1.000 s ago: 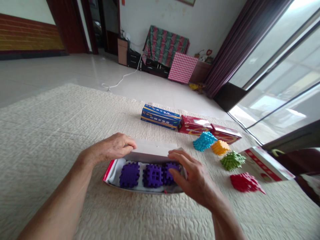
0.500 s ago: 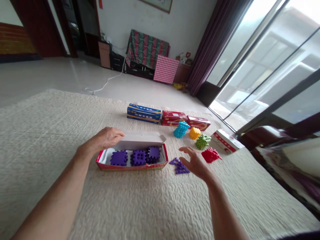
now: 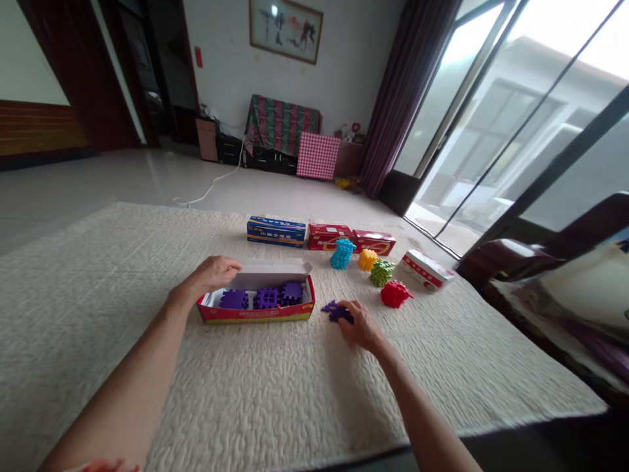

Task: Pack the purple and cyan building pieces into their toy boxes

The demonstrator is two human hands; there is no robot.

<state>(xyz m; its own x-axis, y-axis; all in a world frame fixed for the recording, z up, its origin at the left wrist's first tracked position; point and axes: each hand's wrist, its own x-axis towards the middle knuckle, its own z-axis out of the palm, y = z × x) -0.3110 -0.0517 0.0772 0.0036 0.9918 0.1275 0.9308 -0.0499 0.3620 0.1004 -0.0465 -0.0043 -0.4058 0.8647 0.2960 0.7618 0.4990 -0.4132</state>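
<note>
An open red box (image 3: 255, 316) lies on the quilted cover, with several purple toothed blocks (image 3: 266, 298) inside and its white lid flap (image 3: 275, 266) raised at the back. At the flap's left end is my left hand (image 3: 212, 273), its fingers bent together on the flap's edge. Right of the box, my right hand (image 3: 360, 326) has its fingers lowered onto loose purple pieces (image 3: 337, 311) on the cover. The fingertips there are partly hidden, so a grip cannot be made out.
Behind stand a blue box (image 3: 276, 233) and two red boxes (image 3: 330, 237). To the right are blue (image 3: 342, 254), yellow (image 3: 368, 260), green (image 3: 382, 273) and red (image 3: 394, 294) block clusters, and a white-red box (image 3: 426, 270). The quilted cover's (image 3: 246, 393) edge shows in front.
My right hand has come down onto the loose purple pieces. My left hand stays by the flap. The view has tilted up.
</note>
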